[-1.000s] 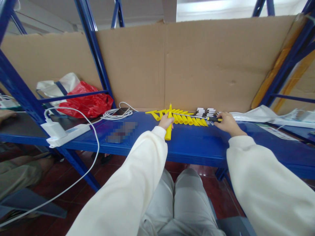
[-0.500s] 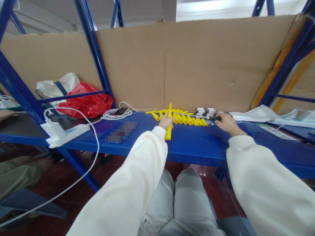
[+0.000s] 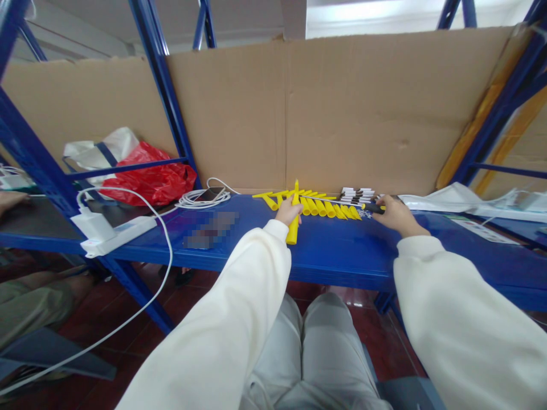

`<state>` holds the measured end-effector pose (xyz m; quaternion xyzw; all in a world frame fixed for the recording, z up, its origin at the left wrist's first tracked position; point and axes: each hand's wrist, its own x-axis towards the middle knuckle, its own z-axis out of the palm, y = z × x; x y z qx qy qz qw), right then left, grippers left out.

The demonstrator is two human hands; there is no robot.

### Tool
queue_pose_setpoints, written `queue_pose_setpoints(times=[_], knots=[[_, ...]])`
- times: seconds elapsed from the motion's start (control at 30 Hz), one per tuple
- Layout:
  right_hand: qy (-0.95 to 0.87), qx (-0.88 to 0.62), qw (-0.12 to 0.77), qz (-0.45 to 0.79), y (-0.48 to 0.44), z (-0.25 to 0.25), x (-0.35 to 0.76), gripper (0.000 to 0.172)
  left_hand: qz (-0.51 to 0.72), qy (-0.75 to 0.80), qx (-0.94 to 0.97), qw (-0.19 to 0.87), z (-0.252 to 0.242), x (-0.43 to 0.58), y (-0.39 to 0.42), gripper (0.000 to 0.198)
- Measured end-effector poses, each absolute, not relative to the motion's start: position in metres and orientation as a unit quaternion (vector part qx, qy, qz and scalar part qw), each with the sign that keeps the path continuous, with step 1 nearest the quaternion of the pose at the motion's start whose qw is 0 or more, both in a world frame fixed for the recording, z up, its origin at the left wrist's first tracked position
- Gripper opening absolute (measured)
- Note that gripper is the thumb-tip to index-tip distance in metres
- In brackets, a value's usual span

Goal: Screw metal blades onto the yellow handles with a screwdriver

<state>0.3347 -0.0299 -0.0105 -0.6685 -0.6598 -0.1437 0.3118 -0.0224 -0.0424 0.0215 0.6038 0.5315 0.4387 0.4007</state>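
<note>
My left hand [image 3: 288,212] is closed around a yellow tapered tube [image 3: 292,234], held with its narrow end pointing away from me and its wide end near me. My right hand [image 3: 395,215] grips the black and yellow handle of a long-shafted screwdriver [image 3: 372,208]. Its thin metal shaft runs left to the yellow tube; how the tip meets the tube is too small to make out. Behind the shaft, several more yellow tapered pieces [image 3: 320,207] lie in a row on the blue table [image 3: 337,245].
Small white and dark pieces [image 3: 356,194] are stacked by the cardboard panel [image 3: 363,114]. A coiled white cable [image 3: 203,199], a power strip [image 3: 123,233] and a red plastic bag [image 3: 149,173] are at left. White plastic sheeting [image 3: 448,199] lies at right.
My right hand's fingers have shifted on the screwdriver handle, and more of the handle shows. My left hand and the yellow tube stay almost in place.
</note>
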Motion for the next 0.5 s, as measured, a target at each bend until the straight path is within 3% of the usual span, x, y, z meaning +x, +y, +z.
queue_pose_setpoints(times=[0.13, 0.27, 0.5], knots=[[-0.669, -0.661, 0.304, -0.153, -0.0290, -0.0066, 0.3301, 0.023, 0.446, 0.525, 0.600, 0.407, 0.0223, -0.0232, -0.0430, 0.079], [-0.679, -0.654, 0.291, -0.164, -0.0300, -0.0051, 0.3311, 0.018, 0.454, 0.520, 0.599, 0.407, 0.0203, -0.0229, -0.0396, 0.067], [-0.645, -0.688, 0.295, -0.152, -0.0345, -0.0076, 0.3330, 0.032, 0.448, 0.519, 0.606, 0.402, 0.0174, -0.0231, -0.0356, 0.061]])
